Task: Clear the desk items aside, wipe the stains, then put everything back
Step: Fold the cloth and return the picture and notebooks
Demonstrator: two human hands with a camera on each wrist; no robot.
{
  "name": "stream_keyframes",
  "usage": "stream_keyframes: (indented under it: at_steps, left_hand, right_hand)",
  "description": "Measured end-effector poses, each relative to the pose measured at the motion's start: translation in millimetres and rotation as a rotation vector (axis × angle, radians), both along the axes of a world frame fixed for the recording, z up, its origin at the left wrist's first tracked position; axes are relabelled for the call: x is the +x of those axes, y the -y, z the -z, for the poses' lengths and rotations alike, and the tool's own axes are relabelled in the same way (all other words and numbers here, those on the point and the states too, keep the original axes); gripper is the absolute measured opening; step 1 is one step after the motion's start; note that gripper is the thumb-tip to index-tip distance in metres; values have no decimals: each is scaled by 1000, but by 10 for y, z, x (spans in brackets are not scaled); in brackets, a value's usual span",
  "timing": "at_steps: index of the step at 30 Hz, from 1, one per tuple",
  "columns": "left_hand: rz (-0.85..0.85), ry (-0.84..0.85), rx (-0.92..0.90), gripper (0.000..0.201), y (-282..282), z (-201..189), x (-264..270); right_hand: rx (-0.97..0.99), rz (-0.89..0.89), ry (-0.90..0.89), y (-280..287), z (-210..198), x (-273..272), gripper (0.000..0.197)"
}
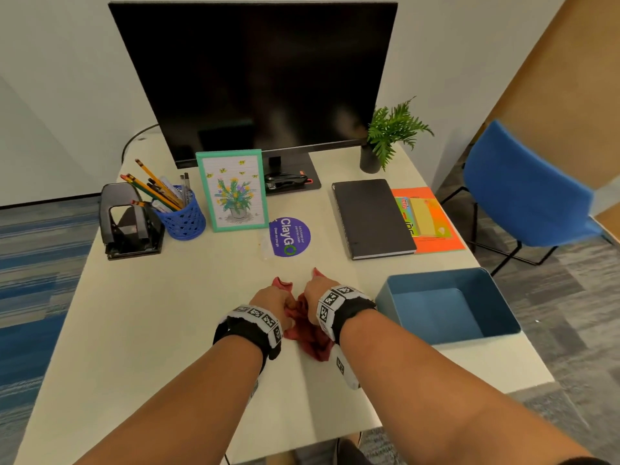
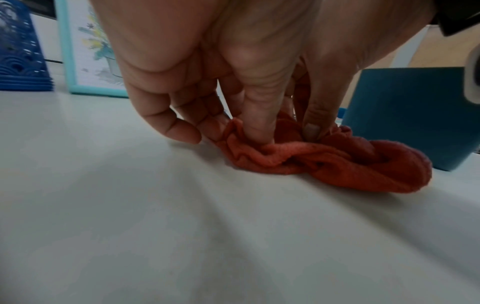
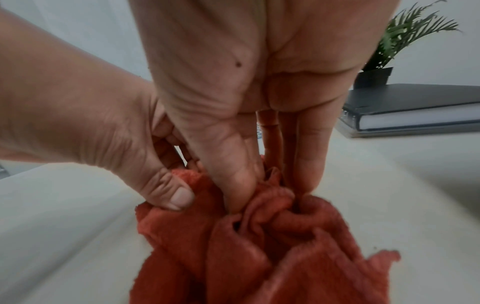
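A crumpled red cloth (image 1: 310,333) (image 2: 337,162) (image 3: 272,246) lies on the white desk (image 1: 167,313) near its front middle. Both hands are bunched over it. My left hand (image 1: 273,298) (image 2: 233,127) pinches its folds between thumb and fingers. My right hand (image 1: 318,288) (image 3: 270,191) does the same right beside it, its thumb pressed into the gathered fabric. The two hands touch each other. Farther back, a faint smear (image 1: 265,245) shows on the desk next to a round purple sticker (image 1: 290,236).
An empty blue tray (image 1: 449,310) stands right of the hands. Behind are a black notebook (image 1: 372,218) on orange folders (image 1: 436,223), a framed flower picture (image 1: 233,189), a blue pencil cup (image 1: 183,218), a hole punch (image 1: 129,223), a monitor (image 1: 255,78), a potted plant (image 1: 389,135). A blue chair (image 1: 523,186) stands on the right.
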State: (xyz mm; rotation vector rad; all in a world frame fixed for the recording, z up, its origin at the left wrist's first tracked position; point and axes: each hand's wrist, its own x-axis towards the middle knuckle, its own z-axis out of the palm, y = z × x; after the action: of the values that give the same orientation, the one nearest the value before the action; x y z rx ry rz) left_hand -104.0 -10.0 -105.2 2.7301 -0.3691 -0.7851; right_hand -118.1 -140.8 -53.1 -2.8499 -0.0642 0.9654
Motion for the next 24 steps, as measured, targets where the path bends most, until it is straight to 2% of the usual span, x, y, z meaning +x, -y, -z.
stream_keyframes:
  at_steps: [10, 15, 18, 22, 24]
  left_hand:
    - [49, -51, -23, 33, 82, -114, 57]
    - [-14, 20, -77, 31, 161, -227, 162]
    - [-71, 45, -126, 32, 259, -324, 259]
    - [-103, 64, -167, 32, 439, -434, 425]
    - [-124, 66, -175, 32, 541, -484, 520]
  right_hand:
    - [-62, 45, -106, 86, 68, 83, 27]
    - [-90, 108, -2, 281, 297, 405, 22]
    - [-76, 187, 47, 419, 28, 469, 27]
    - [-37, 270, 102, 674, -214, 575, 15]
    - [-49, 290, 102, 800, -276, 665, 15]
